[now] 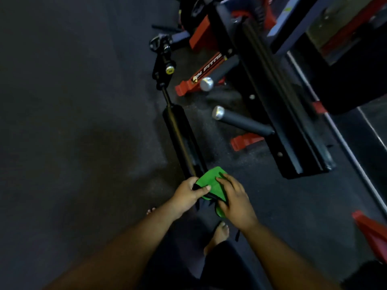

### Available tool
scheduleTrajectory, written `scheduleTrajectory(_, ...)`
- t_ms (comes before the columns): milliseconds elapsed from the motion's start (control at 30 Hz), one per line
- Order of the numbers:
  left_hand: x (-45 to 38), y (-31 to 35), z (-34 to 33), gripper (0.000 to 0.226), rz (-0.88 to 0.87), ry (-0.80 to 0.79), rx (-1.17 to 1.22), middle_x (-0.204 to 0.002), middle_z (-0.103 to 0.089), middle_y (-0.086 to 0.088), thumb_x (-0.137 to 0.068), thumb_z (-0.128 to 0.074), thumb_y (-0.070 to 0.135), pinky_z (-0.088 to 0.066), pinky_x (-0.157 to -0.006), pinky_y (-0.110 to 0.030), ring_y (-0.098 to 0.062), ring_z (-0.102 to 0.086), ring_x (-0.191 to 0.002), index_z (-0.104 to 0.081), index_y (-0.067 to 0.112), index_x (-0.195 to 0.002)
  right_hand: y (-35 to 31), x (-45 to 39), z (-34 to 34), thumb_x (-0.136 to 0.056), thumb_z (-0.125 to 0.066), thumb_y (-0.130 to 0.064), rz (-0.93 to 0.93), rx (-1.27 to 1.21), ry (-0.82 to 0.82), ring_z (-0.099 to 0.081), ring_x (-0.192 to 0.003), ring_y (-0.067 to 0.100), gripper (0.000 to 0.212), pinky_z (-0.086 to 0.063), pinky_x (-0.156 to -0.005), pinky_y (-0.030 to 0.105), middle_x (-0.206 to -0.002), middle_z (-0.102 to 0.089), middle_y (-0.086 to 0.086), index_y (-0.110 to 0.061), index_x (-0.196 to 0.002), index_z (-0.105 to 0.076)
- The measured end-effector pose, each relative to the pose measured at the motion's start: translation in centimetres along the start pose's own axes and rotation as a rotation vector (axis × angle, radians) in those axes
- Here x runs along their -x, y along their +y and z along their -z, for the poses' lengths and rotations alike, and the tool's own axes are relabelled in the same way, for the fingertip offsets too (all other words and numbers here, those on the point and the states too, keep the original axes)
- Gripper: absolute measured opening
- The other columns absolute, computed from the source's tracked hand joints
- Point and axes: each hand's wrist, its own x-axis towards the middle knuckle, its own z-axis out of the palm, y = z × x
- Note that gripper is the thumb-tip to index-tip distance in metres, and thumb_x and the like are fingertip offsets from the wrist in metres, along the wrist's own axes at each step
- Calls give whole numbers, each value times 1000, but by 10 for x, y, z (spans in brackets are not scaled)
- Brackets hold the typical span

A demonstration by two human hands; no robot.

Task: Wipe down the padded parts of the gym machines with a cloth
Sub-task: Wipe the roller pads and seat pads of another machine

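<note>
A long black padded roller [181,141] on a machine arm runs from the upper middle down toward me. A green cloth [211,181] is wrapped over its near end. My left hand [188,195] grips the near end of the pad, thumb on the cloth's edge. My right hand [234,197] lies on top of the cloth and presses it onto the pad, fingers curled around it. The tip of the pad is hidden under the cloth and both hands.
A black padded bench [278,97] with two metal-capped handles [236,120] stands to the right. Red frame parts [201,78] lie on the dark rubber floor [73,122]. My bare feet [217,235] are below my hands. A red piece [370,229] sits at the right edge.
</note>
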Motion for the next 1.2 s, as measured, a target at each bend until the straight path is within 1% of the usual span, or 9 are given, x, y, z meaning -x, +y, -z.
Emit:
scheduleTrajectory(133,43,35,-30,17,-168,-107,-272,-98,-72,14,-91,-77,27,-46,-80,-11,1,-67,-96,-66,26,-103,12,52,44,-87,-67,-23,0,30,77,-58,-118,21,47,-51,-94,43,-127,-64,-5,-29,-132,-56)
scheduleTrajectory(267,66,51,-85,39,-300,-201,-642,-105,-70,10,-84,-84,26,-49,-84,-17,1,-67,-100,-60,22,-115,57,100,76,-91,-61,-14,-12,-124,154,-65,-103,12,36,-52,-87,30,-112,-70,-12,-29,-123,-65)
scheduleTrajectory(367,71,50,-129,45,-411,-44,-1112,-112,-68,-6,-88,-75,38,-49,-84,-33,-24,-65,-105,-61,15,-125,102,135,103,-91,-59,-5,-24,-317,166,-66,-99,6,35,-52,-90,29,-109,-70,-12,-28,-117,-68)
scheduleTrajectory(567,98,57,-242,11,-492,-37,-862,-87,-66,5,-96,-65,29,-49,-75,-36,-9,-62,-82,-67,19,-102,191,223,145,-92,-56,-5,-67,-286,249,-60,-99,12,26,-46,-88,30,-105,-66,-8,-19,-111,-68)
scheduleTrajectory(667,101,80,-299,4,-526,-85,-709,-85,-65,9,-98,-60,26,-50,-83,-40,-6,-60,-83,-62,27,-95,216,251,163,-94,-55,-2,-103,-382,375,-61,-99,15,25,-47,-88,30,-106,-68,-3,-15,-111,-68)
scheduleTrajectory(800,104,116,-365,11,-623,-86,-658,-93,-66,13,-102,-58,17,-49,-91,-33,-6,-63,-93,-62,27,-101,233,275,195,-95,-58,0,-64,-488,464,-58,-108,5,36,-40,-92,9,-116,-63,-10,-24,-122,-64)
scheduleTrajectory(900,97,131,-394,11,-652,-100,-674,-104,-71,10,-100,-60,22,-50,-95,-28,-6,-65,-103,-67,23,-108,239,276,220,-93,-66,-7,6,-499,471,-58,-109,-8,41,-41,-91,5,-118,-62,-20,-29,-128,-61)
scheduleTrajectory(1033,88,158,-420,7,-697,-38,-734,-97,-72,12,-97,-64,33,-53,-90,-34,-5,-67,-95,-67,30,-103,254,260,254,-90,-74,-13,80,-376,465,-64,-96,0,22,-50,-83,22,-102,-71,-14,-22,-109,-71)
scheduleTrajectory(1200,64,201,-432,24,-865,105,-1149,-105,-68,9,-91,-65,52,-52,-82,-36,-15,-64,-101,-65,32,-103,287,236,303,-82,-84,-22,32,-325,451,-62,-83,8,20,-47,-76,30,-86,-67,-8,-22,-87,-65)
